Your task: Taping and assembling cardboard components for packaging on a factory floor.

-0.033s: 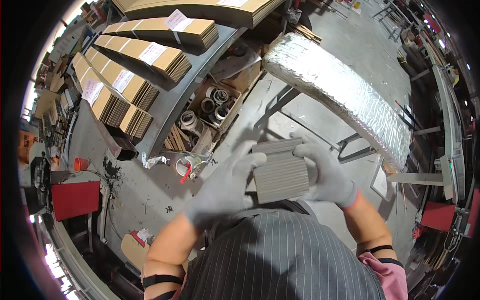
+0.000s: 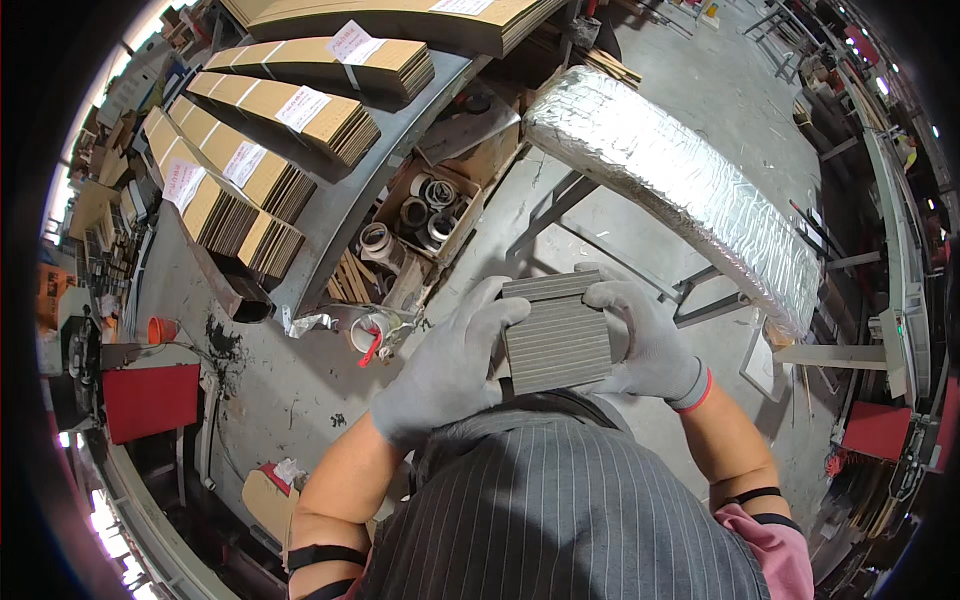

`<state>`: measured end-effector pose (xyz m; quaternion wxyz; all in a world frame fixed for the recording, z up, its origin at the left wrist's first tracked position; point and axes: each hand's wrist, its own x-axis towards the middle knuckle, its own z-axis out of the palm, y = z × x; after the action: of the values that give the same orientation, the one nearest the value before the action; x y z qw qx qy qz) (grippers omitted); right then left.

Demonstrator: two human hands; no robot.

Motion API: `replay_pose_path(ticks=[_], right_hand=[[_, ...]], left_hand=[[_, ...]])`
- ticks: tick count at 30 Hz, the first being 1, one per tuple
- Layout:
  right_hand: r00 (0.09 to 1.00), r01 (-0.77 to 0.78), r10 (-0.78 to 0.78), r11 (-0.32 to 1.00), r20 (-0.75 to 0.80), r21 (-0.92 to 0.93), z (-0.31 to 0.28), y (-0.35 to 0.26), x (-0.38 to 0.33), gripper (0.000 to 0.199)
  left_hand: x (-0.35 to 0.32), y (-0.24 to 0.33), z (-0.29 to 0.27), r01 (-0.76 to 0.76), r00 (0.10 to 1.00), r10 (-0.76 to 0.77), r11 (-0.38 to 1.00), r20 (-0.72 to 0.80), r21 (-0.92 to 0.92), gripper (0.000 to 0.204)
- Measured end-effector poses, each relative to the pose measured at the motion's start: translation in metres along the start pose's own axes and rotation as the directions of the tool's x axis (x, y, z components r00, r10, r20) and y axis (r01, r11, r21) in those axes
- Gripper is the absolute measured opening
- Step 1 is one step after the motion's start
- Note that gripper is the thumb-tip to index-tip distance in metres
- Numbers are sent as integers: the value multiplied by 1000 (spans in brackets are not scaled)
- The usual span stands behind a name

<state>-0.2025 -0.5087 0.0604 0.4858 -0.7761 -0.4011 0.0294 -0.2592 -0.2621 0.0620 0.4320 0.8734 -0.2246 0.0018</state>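
Note:
Both of my hands wear grey gloves and hold one stack of grey ribbed card sheets [image 2: 555, 335] in front of my chest. My left hand [image 2: 450, 365] grips the stack's left edge, fingers curled over the top corner. On the stack's right side, my right hand [image 2: 645, 340] has its fingers wrapped around the edge. The stack is held nearly flat, its ribbed face toward the camera. Below it is my striped apron.
Bundles of flat brown cardboard [image 2: 290, 110] with white labels lie on a grey bench at the upper left. A carton of tape rolls [image 2: 425, 205] stands below them. A long foil-wrapped bar [image 2: 680, 170] crosses the upper right. A red box [image 2: 150, 400] sits at the left.

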Motion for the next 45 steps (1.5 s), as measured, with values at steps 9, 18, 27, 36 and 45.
replay_pose_path(ticks=[9,18,27,36,45], right_hand=[[989,-111,115,993,-95,50,0,2,-25,71],[956,-146,202,956,-212,255,14,10,-53,74],[929,-161,295,865,-222,475,15,20,-57,78],[945,-46,117,972,-307,229,8,22,-9,93],[763,-237,275,961,-585,143,-208,-63,-61,89]], left_hand=[[9,0,11,-3,996,3,1000,89,5,70],[10,-1,26,29,1000,-26,974,15,-225,63],[-2,-16,58,135,979,-202,673,-5,-727,73],[40,5,24,6,992,-91,722,-87,-692,97],[31,-33,200,666,742,241,-155,626,-730,109]])
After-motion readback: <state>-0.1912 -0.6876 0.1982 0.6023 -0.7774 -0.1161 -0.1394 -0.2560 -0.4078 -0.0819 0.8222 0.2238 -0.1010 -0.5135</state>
